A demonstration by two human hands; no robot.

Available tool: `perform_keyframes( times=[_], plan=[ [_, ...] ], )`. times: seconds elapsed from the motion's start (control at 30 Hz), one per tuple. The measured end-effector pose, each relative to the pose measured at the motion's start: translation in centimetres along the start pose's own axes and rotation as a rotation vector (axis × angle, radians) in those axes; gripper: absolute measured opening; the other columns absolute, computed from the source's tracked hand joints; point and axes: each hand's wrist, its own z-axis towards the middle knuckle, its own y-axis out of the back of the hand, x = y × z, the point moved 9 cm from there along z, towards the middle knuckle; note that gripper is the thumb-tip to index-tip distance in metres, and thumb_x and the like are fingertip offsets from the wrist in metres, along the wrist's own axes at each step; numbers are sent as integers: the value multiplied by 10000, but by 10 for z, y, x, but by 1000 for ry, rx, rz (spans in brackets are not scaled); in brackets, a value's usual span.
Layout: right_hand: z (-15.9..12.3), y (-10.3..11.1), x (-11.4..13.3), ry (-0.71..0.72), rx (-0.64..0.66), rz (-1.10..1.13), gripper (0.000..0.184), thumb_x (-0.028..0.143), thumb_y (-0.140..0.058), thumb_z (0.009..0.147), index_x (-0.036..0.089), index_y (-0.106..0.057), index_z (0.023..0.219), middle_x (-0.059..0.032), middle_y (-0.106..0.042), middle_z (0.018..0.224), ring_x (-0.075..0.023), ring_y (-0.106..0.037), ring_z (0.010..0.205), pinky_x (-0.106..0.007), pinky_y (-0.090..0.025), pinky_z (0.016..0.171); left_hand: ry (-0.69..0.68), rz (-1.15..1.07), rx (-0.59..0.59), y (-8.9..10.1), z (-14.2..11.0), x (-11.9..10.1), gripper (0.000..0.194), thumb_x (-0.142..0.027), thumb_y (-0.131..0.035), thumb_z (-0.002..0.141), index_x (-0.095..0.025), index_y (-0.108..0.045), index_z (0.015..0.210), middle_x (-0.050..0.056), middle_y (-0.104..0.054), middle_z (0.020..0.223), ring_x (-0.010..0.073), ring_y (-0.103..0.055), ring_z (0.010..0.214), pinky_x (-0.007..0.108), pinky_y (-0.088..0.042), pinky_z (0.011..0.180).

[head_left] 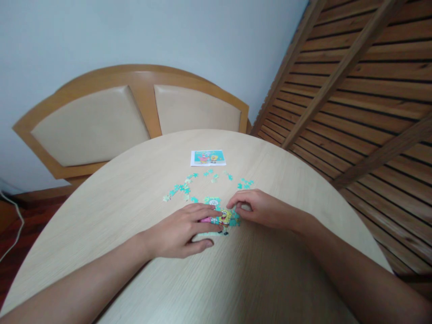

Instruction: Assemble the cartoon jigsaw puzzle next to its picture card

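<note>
jagged pieces arc beyond a half-hidden puzzle (left hand spread over it; right hand curled, hold unclear).

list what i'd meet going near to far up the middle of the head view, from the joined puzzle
joined puzzle section, loose puzzle pieces, printed picture sheet, wood-framed padded backrest, pale wall

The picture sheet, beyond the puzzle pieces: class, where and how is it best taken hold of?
Probably by its right edge, the right hand coming from the right. The picture sheet lies flat, so a fingertip would likely need to raise that edge before thumb and finger pinch it. Loose pieces lie off its near edge.
</note>
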Motion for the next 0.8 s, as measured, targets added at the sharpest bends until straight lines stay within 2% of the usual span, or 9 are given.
perform_keyframes(
  times=[0.1,0.37,0.8],
  plan=[
    [0,0,-1,-8,-16,14,240,125,-536,889,193,-730,1013,-46,-771,997,-173,-701,877,-287,-542,810,-6,-5,-19,2,0,0,421,-315,-613,978,-301,-572,1397,79,-595,1439,270,-541,1347,486,-417,1165],
    [-1,-1,-10,-19,-50,85,290,168,-562,929,167,-662,1202,-67,-757,1036,-152,-706,863,-289,-563,804,-6,7,-5,0,-1,0,414,-315,-607,982,-295,-574,1395,83,-583,1452,269,-534,1353,479,-412,1168],
    [-1,0,-10,-19,-37,83,307,215,-588,930,178,-656,1227,-63,-755,1022,-159,-704,860,-302,-559,813,-8,12,-10,1,0,-1,421,-309,-608,981,-287,-576,1400,84,-583,1455,271,-533,1358,479,-412,1172]
  ],
)
